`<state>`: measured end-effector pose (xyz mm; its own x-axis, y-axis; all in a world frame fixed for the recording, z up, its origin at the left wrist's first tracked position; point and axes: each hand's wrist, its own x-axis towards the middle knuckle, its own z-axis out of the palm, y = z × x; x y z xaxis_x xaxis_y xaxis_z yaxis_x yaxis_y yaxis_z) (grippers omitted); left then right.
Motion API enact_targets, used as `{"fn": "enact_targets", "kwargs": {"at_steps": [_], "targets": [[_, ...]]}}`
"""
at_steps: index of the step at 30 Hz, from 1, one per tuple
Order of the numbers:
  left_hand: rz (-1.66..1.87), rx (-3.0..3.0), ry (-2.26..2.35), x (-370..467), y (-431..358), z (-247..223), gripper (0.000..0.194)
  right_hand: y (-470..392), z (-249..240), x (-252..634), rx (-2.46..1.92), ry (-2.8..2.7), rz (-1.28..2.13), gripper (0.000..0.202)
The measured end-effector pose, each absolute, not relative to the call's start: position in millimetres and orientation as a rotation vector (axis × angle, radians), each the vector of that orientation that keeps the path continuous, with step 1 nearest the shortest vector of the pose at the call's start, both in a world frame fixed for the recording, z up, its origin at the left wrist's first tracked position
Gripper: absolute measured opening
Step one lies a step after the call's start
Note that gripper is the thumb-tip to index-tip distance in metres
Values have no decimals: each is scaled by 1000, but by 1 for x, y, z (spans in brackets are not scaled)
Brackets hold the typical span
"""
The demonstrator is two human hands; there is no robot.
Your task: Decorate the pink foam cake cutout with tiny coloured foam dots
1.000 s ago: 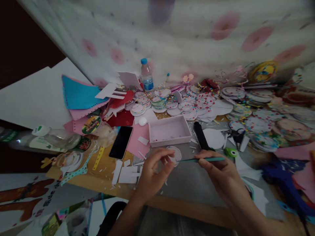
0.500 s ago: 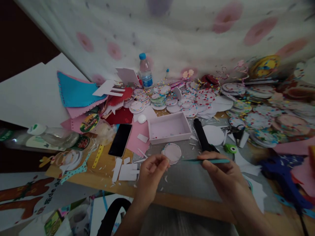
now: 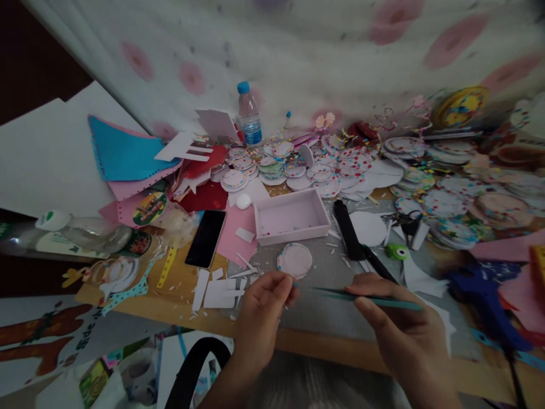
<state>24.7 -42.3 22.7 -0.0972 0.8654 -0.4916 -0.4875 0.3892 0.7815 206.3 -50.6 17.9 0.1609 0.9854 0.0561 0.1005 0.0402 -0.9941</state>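
Observation:
My left hand (image 3: 266, 309) is closed in a pinch, with a tiny blue piece (image 3: 294, 283) showing at its fingertips; its exact kind is too small to tell. Teal tweezers (image 3: 392, 303) lie in the grip of my right hand (image 3: 394, 329), their thin points aimed left toward my left fingers with a gap between. Just beyond the left fingertips, a round white paper disc (image 3: 297, 260) rests flat on the grey mat (image 3: 317, 324). Behind that disc stands a shallow pale pink box (image 3: 293, 218) with a few small bits inside.
Decorated paper discs (image 3: 357, 162) crowd the back. A phone (image 3: 206, 238), paper scraps (image 3: 219, 292) and bottles (image 3: 89, 233) occupy the left. To the right are a black-handled tool (image 3: 347, 230), a green punch (image 3: 397, 251) and a blue glue gun (image 3: 485, 295). A water bottle (image 3: 249, 116) stands behind.
My right hand has drawn back right and toward me with the tweezers, whose points now tilt differently. A blue piece now shows at my left fingertips. The view has shifted slightly.

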Motion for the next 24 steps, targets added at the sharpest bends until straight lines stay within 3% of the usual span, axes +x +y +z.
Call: {"fn": "enact_targets", "kwargs": {"at_steps": [24], "targets": [[1093,399,1244,32,-43,27,29,-50,24,201,-1239,-1221,947,7]]}}
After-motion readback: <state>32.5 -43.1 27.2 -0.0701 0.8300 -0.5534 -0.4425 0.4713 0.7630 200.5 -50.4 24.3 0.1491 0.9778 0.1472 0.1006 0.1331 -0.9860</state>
